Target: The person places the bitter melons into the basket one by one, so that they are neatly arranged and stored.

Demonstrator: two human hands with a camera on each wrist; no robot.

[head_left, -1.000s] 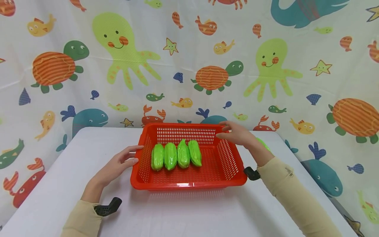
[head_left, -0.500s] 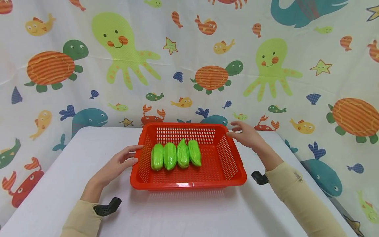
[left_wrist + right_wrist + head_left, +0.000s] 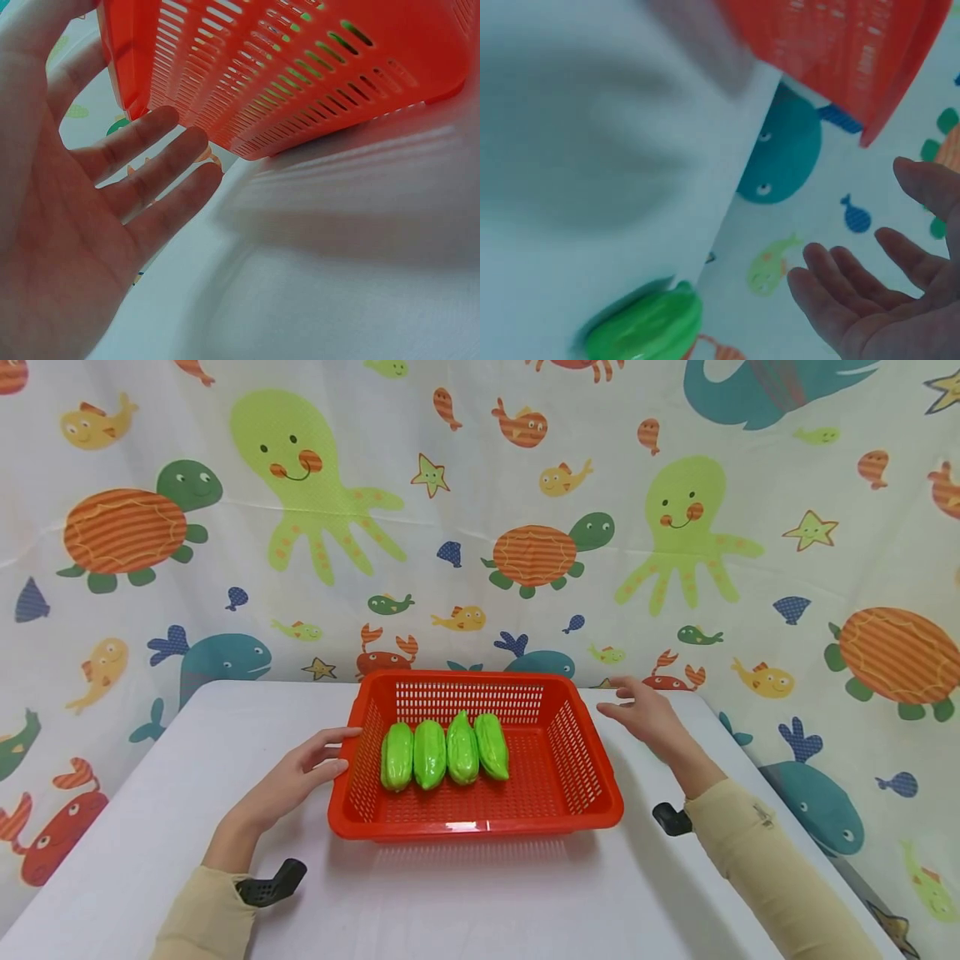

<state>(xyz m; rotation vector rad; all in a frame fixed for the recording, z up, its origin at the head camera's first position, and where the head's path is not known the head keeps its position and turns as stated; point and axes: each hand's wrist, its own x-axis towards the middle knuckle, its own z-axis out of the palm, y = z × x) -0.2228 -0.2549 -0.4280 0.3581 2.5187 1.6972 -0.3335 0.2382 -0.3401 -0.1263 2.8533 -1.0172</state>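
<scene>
A red plastic basket (image 3: 476, 827) with slotted walls stands on the white table. In its left half, several shiny, ridged green vegetables (image 3: 430, 756) lie side by side, their exact kind unclear. My left hand (image 3: 288, 785) is at the basket's left rim, fingers extended; the left wrist view has its palm (image 3: 60, 247) turned to the wall. To the right of the basket, apart from it, my right hand (image 3: 652, 722) hovers with loosely bent fingers, holding nothing. Another green vegetable (image 3: 646, 326) lies on the table in the right wrist view; in the head view my hand and arm hide it.
Behind the table's far edge hangs a white curtain (image 3: 465, 460) printed with sea animals. The white tabletop (image 3: 420, 902) extends in front of the basket and to both sides. Black wrist devices (image 3: 272, 883) sit at both beige sleeves.
My right hand has moved rightward, from above the basket's far right corner to beyond its right rim, covering the green vegetable there. The left hand and the basket stay put.
</scene>
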